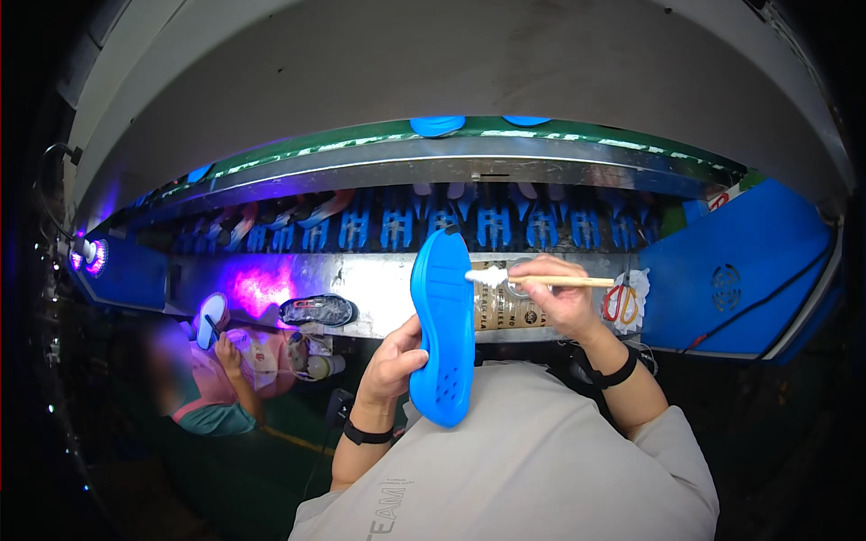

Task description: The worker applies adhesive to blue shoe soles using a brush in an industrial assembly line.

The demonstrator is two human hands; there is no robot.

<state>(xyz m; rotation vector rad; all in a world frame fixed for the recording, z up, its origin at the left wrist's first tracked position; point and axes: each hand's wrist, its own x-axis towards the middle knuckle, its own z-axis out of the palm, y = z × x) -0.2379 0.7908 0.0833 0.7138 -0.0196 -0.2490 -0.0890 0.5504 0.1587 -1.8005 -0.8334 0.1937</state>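
A bright blue shoe sole stands lengthwise in front of my body, with several small holes near its lower end. My left hand grips it by its left edge, thumb lying on the side. In my right hand is a wooden stick with a white, fluffy tip, pinched between thumb and fingers. The white tip reaches the sole's right edge; whether it touches cannot be told. Behind the right fingers a round, clear dish partly shows.
Scissors with red and yellow handles lie right on white paper. A dark shoe rests left on the metal bench. Beyond are blue racks and a green conveyor. At left, another person's hand is near a white shoe.
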